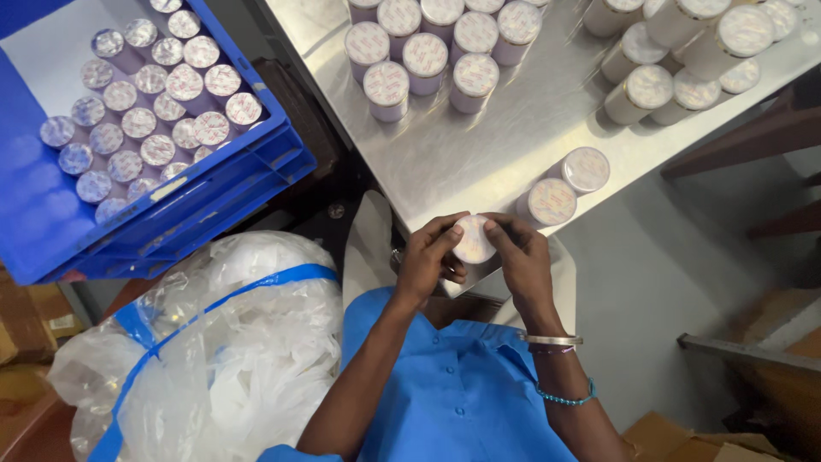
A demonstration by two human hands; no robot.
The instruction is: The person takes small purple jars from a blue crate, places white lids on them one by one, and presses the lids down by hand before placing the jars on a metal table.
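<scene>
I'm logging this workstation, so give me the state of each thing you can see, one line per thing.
Left hand: gripping the small jar.
Right hand: fingers on the jar's top.
Small jar: held up, sealed top toward camera.
Two jars near the hands: upright, sealed.
Steel table: carrying upright sealed jars.
Blue crate: partly filled with upright jars.
Plastic bag: bulging, blue tape across.

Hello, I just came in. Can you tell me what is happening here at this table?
A person in a blue shirt holds one small round container with both hands, the left hand and the right hand, at the edge of a metal table. Two sealed containers stand just beyond the hands, and more stand in groups farther back. A blue crate at the person's left holds many more. A clear plastic bag sits below the crate.
</scene>
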